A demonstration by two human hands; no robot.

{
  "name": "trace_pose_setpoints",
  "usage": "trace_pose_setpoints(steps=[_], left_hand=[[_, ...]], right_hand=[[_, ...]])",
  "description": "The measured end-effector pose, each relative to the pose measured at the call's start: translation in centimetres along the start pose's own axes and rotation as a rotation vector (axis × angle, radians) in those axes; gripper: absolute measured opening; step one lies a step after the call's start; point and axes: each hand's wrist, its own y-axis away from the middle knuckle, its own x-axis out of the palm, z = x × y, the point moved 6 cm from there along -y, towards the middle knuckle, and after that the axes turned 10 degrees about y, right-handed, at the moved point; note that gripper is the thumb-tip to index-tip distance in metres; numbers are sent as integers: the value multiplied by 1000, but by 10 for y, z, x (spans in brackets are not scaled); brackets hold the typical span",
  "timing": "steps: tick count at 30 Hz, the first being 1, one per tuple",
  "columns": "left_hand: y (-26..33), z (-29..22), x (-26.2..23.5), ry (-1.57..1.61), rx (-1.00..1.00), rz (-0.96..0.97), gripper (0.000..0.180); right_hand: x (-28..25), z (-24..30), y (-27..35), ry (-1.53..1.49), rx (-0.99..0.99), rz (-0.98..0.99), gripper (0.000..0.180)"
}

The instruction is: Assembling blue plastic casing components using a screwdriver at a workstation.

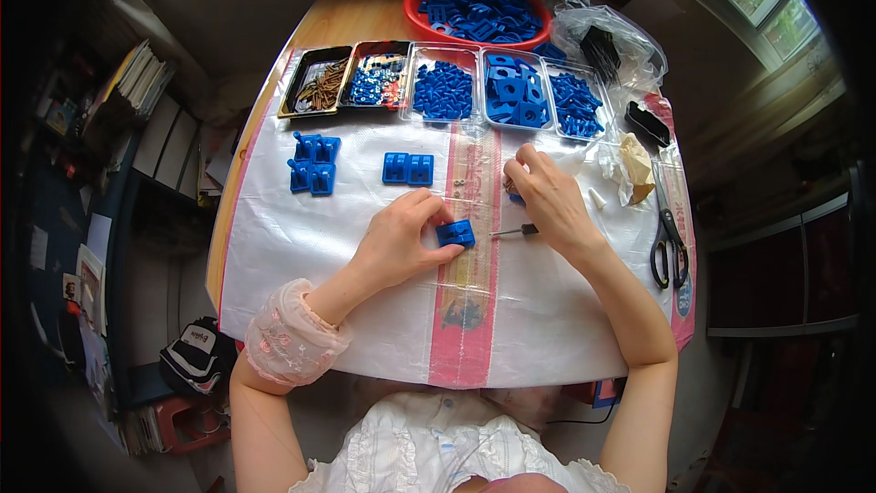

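Note:
My left hand (401,236) grips a small blue plastic part (455,234) between thumb and fingers, at the middle of the table. To its right, my right hand (547,196) has its fingers bent together over some small blue and brownish pieces (513,190). What lies between those fingertips is mostly hidden. A thin screwdriver (516,231) lies on the cover below the right hand, its tip toward the blue part. Two tiny pale pieces (459,183) rest between the hands. Farther off sit two joined blue parts (408,169) and a group of several blue parts with pegs (313,163).
Trays stand along the back: brown screws (323,84), small mixed hardware (376,80), then blue pieces (444,91). Behind them is a red basin (412,20) of blue parts. Black-handled scissors (671,246), crumpled paper (635,164) and a clear plastic bag (630,32) lie at right.

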Motion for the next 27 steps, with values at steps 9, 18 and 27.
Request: trace_pose_setpoints(steps=[9, 18, 27], left_hand=[[0, 1, 0, -30, -22, 27, 32], [0, 1, 0, -32, -23, 20, 31], [0, 1, 0, -33, -24, 16, 31]], right_hand=[[2, -1, -1, 3, -1, -14, 21], [2, 0, -2, 15, -17, -17, 22], [2, -2, -2, -3, -11, -28, 18]])
